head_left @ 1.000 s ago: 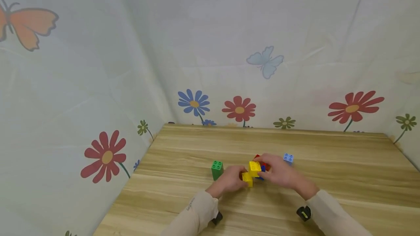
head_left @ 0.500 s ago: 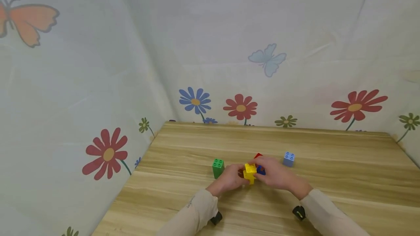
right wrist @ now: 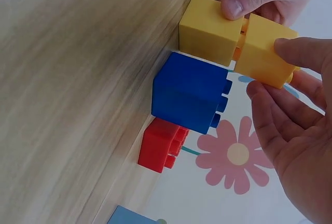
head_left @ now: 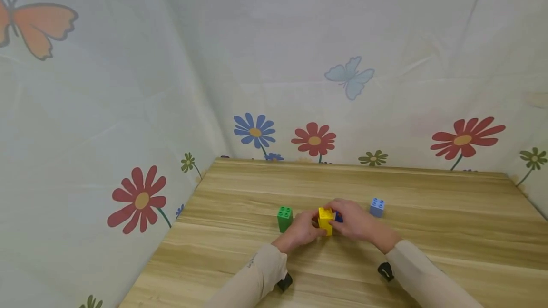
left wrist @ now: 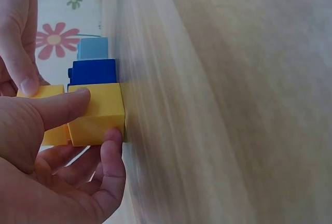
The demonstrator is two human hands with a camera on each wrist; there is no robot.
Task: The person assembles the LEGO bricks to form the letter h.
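Observation:
My left hand (head_left: 302,228) pinches the lower yellow building block (right wrist: 207,29), which stands on the table. Directly above it, the upper yellow block (right wrist: 267,53) is held between the thumb and fingers of my right hand (head_left: 353,220). In the right wrist view a narrow gap with studs shows between the two yellow blocks, and the upper one tilts slightly. Close beside them stands a dark blue block (right wrist: 189,89), with a red block (right wrist: 158,143) just past it. In the head view the right hand hides most of the blue block.
A green block (head_left: 285,219) stands left of my left hand. Off to the right, behind my right hand, is a light blue block (head_left: 377,207). The wooden table (head_left: 239,189) meets a flower-printed cloth (head_left: 274,84) at its back edge.
My right hand has brought the upper yellow block leftward, over the lower one, and the two now line up. The left hand keeps its hold with little movement.

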